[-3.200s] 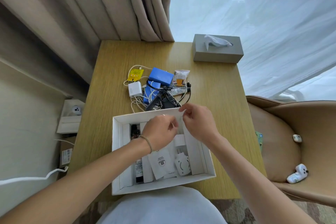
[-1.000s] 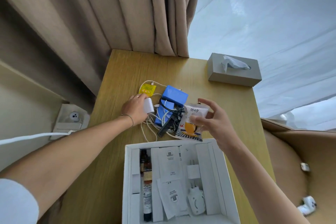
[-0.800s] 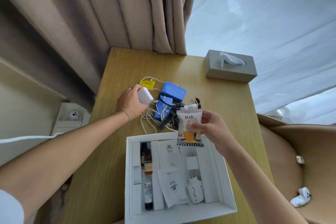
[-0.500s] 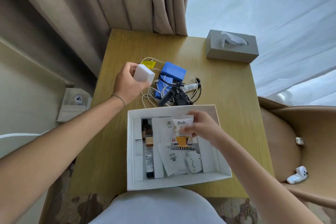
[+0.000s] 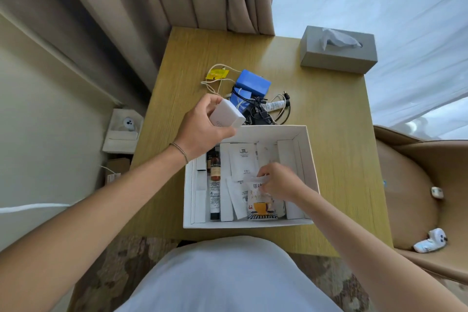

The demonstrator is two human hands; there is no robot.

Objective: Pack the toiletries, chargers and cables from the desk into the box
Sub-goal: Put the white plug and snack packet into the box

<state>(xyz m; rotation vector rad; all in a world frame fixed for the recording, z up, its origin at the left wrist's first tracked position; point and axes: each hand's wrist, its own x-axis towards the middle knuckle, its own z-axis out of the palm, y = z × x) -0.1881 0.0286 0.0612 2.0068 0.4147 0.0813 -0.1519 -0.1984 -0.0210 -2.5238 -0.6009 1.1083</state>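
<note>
An open white box sits at the desk's near edge, with dark bottles and white sachets inside. My right hand is down in the box and pinches the top of a sachet with an orange cup printed on it, which lies over the other packets. My left hand grips a white charger block above the box's far left corner. Behind the box lie a blue pouch, a yellow sachet, a white tube and tangled black and white cables.
A grey tissue box stands at the desk's far right corner. Beige curtains hang behind the desk. A tan chair with small white items on its seat is at the right. A wall socket sits low on the left.
My right hand carried the cup-print sachet from the pile down into the box. My left hand lifted the white charger off the desk and brought it toward the box.
</note>
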